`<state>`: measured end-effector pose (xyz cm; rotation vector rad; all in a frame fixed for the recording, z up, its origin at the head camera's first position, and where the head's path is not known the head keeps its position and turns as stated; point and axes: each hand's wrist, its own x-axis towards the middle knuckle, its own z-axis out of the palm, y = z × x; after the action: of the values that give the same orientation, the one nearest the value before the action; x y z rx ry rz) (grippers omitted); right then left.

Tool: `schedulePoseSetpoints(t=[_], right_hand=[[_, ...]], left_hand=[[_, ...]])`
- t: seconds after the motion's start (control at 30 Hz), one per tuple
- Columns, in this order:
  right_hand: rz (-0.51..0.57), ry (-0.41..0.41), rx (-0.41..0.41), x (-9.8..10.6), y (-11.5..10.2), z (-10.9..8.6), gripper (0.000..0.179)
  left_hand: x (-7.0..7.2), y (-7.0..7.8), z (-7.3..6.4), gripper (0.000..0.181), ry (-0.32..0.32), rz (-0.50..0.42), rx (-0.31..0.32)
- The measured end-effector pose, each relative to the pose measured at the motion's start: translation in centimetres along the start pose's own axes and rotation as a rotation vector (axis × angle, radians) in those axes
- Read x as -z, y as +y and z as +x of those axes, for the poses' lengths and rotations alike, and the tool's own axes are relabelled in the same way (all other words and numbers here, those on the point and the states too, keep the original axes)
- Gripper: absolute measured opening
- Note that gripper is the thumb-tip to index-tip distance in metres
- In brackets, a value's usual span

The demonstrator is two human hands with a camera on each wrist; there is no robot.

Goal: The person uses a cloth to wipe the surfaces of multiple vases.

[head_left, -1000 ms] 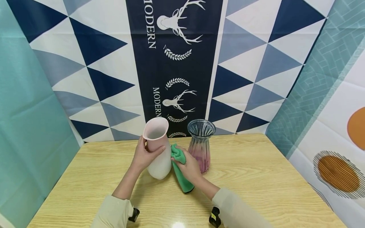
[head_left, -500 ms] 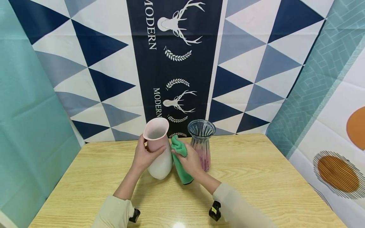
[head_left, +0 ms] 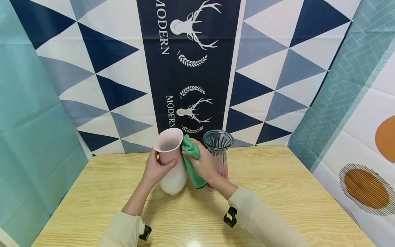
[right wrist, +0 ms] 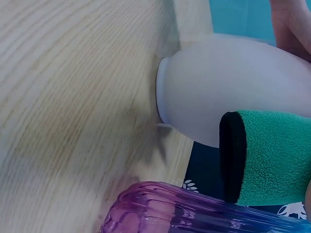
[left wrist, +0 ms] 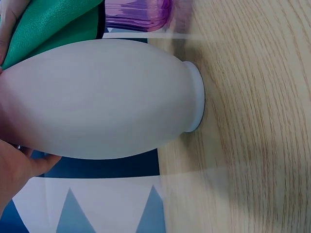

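Observation:
A vase [head_left: 174, 176], pink at the neck and white below, stands upright on the wooden table; its foot shows in both wrist views. My left hand [head_left: 155, 167] grips its neck from the left, thumb across the front. On the vase's other side, my right hand [head_left: 202, 160] holds a bunched green cloth [head_left: 190, 149] against the upper right side near the rim. The cloth's dark-edged end [right wrist: 233, 158] hangs down between the two vases. Just behind the right hand is a ribbed glass vase [head_left: 218, 140], blue-grey above and pink-purple below, partly covered by that hand.
The wooden table [head_left: 265, 178] reaches back to a hanging cloth [head_left: 120, 77] with triangles and deer heads. Teal fabric [head_left: 37, 137] hangs at the left, and a patterned white cloth [head_left: 358, 154] at the right.
My right hand has moved up along the vase's right side with the green cloth, from mid-body to near the rim. The left hand keeps its grip, and both vases stay in place.

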<state>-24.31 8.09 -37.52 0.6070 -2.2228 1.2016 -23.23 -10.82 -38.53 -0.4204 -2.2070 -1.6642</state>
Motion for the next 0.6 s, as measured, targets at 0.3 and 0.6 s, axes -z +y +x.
schedulePoseSetpoints(t=[0.3,0.6], right_hand=[[-0.009,-0.086,-0.024,-0.1,0.0,0.3,0.051],[0.002,-0.119,-0.029,-0.6,1.2,-0.6,0.048]], left_hand=[[0.2,0.0,0.1,0.076,-0.016,-0.033,0.028],[0.5,0.8,0.0,0.077,-0.032,-0.034,0.079]])
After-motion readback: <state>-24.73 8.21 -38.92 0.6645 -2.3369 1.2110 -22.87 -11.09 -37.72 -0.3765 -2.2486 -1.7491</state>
